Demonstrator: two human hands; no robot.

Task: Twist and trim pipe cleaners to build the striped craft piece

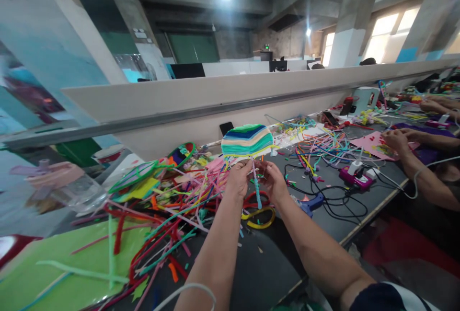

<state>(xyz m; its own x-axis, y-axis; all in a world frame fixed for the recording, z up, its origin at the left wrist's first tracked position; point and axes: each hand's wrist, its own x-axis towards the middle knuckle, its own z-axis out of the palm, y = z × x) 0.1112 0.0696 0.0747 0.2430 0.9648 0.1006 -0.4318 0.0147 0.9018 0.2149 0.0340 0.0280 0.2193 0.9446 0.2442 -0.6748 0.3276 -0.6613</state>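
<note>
A fan-shaped piece of pipe cleaners [247,139], banded in green, blue, cream and teal with a yellow lower edge, stands upright over the table. Its handle [257,190], wrapped in lilac and light blue, hangs down between my hands. My left hand [238,178] pinches the handle's top, just under the yellow edge. My right hand [272,179] is beside the handle with fingers curled in; whatever is between its fingertips is too small to make out. Below the handle lie scissors [259,223] with yellow and red grips. A blue glue gun [311,204] rests by my right forearm.
Loose pipe cleaners [168,220] heap up on the left, near a green sheet [72,272]. A magenta power strip [356,177] with black cables sits at right. Beyond it a co-worker's hands [397,139] work over a pink sheet. A white partition [201,97] bounds the back.
</note>
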